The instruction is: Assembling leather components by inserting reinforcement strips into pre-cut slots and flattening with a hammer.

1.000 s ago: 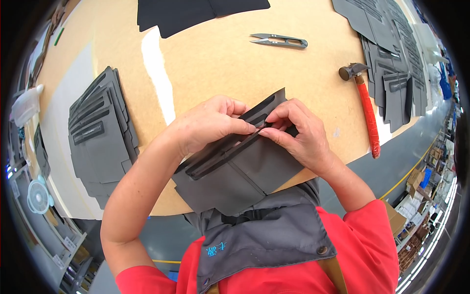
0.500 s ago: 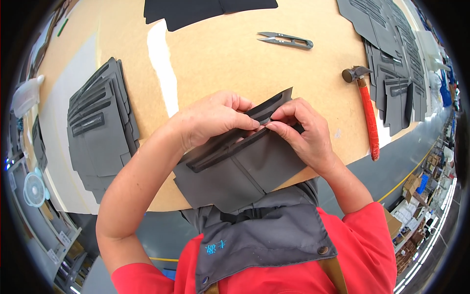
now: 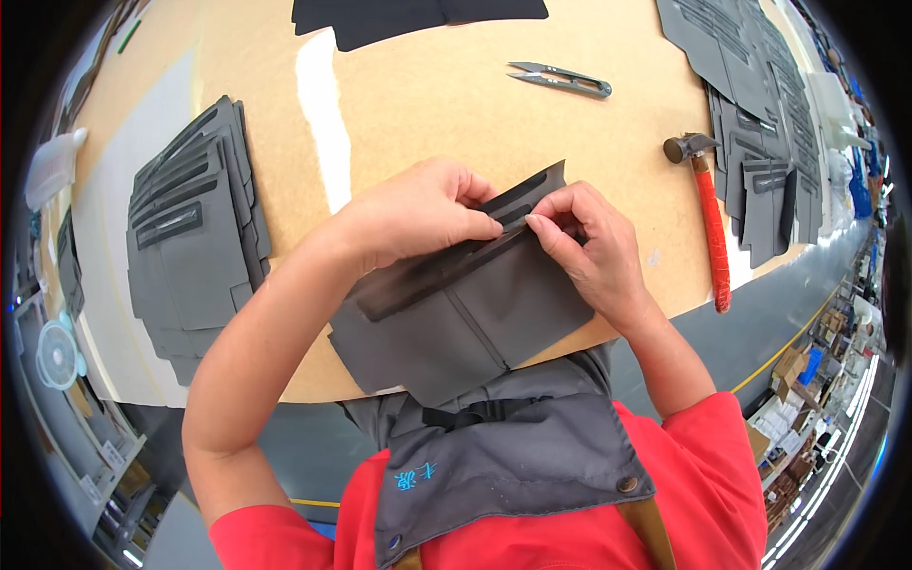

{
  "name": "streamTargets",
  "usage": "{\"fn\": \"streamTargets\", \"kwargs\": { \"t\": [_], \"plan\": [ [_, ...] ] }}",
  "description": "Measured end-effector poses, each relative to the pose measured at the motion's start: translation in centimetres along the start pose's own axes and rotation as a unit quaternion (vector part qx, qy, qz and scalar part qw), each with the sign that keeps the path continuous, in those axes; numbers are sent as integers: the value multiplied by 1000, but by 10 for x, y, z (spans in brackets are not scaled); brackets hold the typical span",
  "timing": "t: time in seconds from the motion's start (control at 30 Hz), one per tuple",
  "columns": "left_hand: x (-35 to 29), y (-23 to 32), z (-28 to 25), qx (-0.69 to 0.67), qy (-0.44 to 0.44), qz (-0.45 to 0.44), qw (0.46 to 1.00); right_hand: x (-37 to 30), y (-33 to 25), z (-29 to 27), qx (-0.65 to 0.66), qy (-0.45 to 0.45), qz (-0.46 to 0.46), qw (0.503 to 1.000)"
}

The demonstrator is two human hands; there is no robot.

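Note:
A dark grey sheet-material panel with a long slot-like strip lies at the table's near edge, its lower part hanging toward my apron. My left hand is closed on the far flap of the panel, thumb pressed by the slot and fingertips partly hidden behind the flap. My right hand pinches the near edge of the slot between thumb and forefinger, close to the left thumb. The slot is spread a little between the two hands. Whether a smaller piece is held there, I cannot make out.
Stacked grey panels lie at left, more grey panels at right. Thread snips lie beyond my hands. A red-handled hammer rests near the right edge. A black panel is at the far side of the table.
My left thumb and right fingertips have shifted slightly along the slot. The gap between the panel's flaps looks narrower. Both hands still hold the panel.

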State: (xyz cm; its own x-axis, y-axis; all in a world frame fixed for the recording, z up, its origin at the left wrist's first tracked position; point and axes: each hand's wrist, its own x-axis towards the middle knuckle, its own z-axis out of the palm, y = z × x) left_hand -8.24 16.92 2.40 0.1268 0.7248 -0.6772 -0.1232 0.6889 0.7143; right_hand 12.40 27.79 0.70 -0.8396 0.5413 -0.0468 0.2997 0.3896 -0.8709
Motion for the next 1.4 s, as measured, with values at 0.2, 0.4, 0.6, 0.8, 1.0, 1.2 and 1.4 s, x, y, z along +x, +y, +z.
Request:
{"fn": "streamTargets", "kwargs": {
  "t": [0.2,0.4,0.6,0.8,1.0,1.2,1.4],
  "plan": [
    [-49,-42,68,260,336,278,862,10,3,-6,-45,-46,64,996],
    [-46,-87,102,269,437,321,796,12,-5,-2,10,-37,107,994],
    [-37,-97,107,266,450,338,783,11,-5,6,-125,-33,-6,992],
    [-37,-97,108,256,451,339,785,14,-8,3,-98,-31,46,994],
    [-38,-97,106,251,449,341,787,19,-14,0,-70,-50,107,990],
    [-39,-99,104,241,445,345,790,20,-17,4,-85,-50,115,988],
    [-39,-99,105,240,440,343,794,19,-20,4,-115,-48,94,988]
  ]
}}
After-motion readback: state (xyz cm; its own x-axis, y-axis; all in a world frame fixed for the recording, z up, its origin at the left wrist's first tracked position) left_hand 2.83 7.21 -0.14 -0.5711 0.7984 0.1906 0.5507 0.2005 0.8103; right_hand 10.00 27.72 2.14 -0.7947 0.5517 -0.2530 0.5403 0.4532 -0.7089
